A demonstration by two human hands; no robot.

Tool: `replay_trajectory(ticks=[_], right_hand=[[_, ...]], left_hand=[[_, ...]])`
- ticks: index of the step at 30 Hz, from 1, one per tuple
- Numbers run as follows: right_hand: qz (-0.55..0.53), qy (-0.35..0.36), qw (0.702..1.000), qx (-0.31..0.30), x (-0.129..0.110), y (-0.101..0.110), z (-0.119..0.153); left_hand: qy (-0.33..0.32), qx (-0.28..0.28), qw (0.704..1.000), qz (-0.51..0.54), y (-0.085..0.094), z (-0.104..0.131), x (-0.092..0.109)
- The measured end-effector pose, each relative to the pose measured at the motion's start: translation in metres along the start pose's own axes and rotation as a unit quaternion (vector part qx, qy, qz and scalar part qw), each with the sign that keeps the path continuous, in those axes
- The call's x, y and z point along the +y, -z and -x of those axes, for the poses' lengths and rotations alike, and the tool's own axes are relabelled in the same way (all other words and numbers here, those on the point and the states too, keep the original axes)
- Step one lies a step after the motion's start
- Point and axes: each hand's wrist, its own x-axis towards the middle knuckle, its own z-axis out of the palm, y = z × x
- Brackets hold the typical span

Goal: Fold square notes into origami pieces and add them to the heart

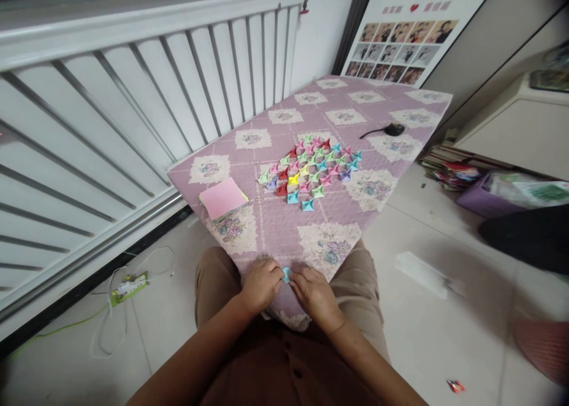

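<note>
Between my two hands, at the near corner of the table, is a small folded piece of light blue paper. My left hand pinches its left side with bent fingers. On the other side, the fingers of my right hand press together on its right edge. Farther up the cloth stand many small folded paper stars in rows, coloured red, pink, green, blue and yellow. Left of them lies a stack of square paper sheets with a pink one on top.
A purple patterned cloth covers the table. A black object with a thin cord lies at the right. A white radiator runs along the left, a photo board leans behind, and a power strip sits on the floor.
</note>
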Motion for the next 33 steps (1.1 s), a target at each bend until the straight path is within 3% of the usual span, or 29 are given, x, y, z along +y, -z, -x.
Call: replay_trajectory(ticks=[9, 21, 33], right_hand=[[-0.020, -0.073, 0.997, -0.004, -0.006, 0.005, -0.007], [0.000, -0.151, 0.988, -0.031, -0.007, 0.013, -0.020], [0.016, -0.155, 0.987, -0.027, -0.006, 0.010, -0.020]], left_hand=[[0.104, 0.021, 0.994, -0.005, -0.001, -0.002, 0.007], [0.126, -0.037, 0.991, -0.002, 0.011, -0.016, 0.005], [0.165, -0.124, 0.978, 0.009, 0.019, -0.032, 0.001]])
